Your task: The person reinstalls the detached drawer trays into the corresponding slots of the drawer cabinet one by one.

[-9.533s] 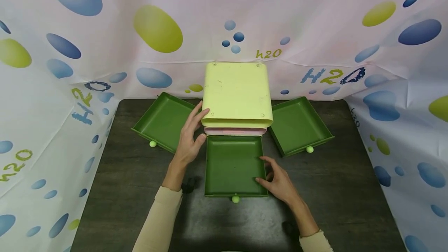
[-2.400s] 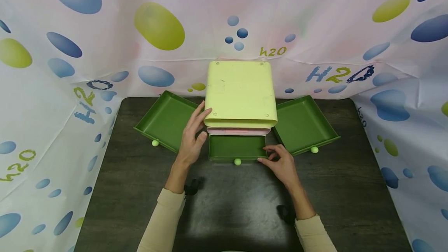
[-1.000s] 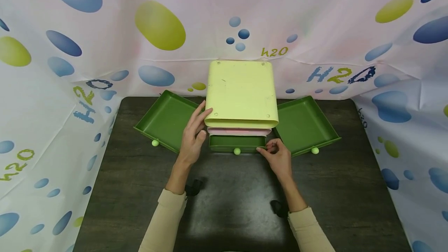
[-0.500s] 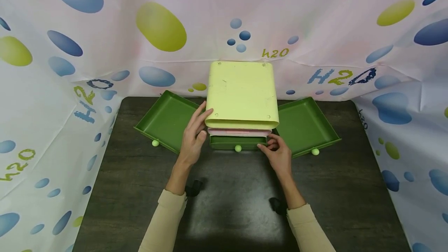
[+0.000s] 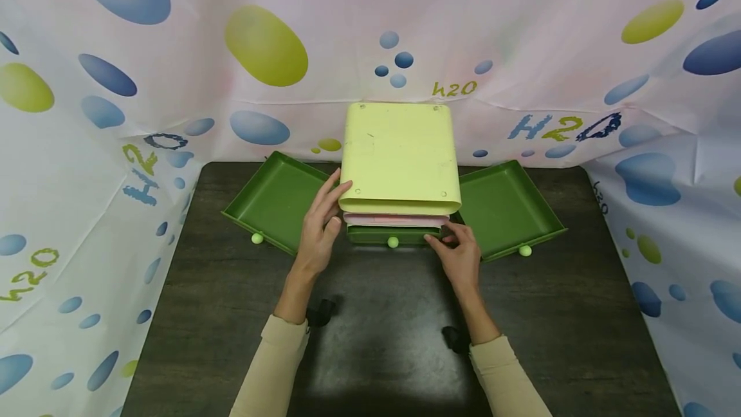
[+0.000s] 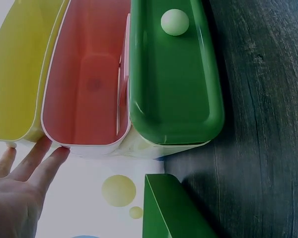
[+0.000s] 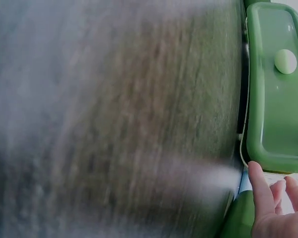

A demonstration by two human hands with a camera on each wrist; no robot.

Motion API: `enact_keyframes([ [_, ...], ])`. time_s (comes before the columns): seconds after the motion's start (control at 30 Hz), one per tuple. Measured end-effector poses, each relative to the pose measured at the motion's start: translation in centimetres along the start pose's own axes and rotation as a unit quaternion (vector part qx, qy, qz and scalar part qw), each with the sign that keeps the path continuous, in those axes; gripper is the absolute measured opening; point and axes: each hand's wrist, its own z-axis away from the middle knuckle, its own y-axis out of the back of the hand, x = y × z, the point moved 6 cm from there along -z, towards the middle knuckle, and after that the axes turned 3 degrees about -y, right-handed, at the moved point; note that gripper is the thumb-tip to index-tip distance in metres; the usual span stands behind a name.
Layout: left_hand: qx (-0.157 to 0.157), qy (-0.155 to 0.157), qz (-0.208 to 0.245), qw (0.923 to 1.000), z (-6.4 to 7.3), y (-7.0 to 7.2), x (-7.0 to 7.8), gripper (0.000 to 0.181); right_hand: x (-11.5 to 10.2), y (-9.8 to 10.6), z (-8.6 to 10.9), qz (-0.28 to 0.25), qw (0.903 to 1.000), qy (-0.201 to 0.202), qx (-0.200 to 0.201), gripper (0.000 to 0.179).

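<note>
A stacked drawer unit stands at the back, with a yellow tier [image 5: 399, 153] on top, a pink tier [image 5: 396, 219] below it and a green drawer [image 5: 370, 236] at the bottom. The drawer sits almost flush in its slot, its round light-green knob [image 5: 393, 242] facing forward. My left hand [image 5: 315, 237] rests with extended fingers against the unit's left side, by the yellow and pink tiers. At the drawer's right front corner, my right hand [image 5: 461, 259] touches the front with its thumb, fingers beside the unit. In the left wrist view the pink tier's opening holds something flat and pinkish.
Two more green drawers lie on the dark wooden table [image 5: 231, 327], one left drawer [image 5: 283, 195] and one right drawer [image 5: 503, 208], both angled beside the unit. A patterned curtain [image 5: 191, 50] hangs close behind the table and along its sides.
The bottom green drawer, far out at first, has slid back into the unit, with my right hand moving forward along with it. My left hand stays at the unit's left side.
</note>
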Motion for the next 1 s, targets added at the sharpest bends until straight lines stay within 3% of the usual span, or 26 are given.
enact_keyframes([
  [0.3,0.016,0.000,0.002,0.9999,1.0,-0.1,-3.5,0.078,-0.1,-0.3,-0.5,0.022,0.9993,0.027,0.014,0.048],
  [1.0,0.013,0.010,0.023,0.9996,1.1,-0.2,-3.7,0.077,-0.1,-0.8,-0.8,0.045,0.9989,0.010,0.003,0.052],
])
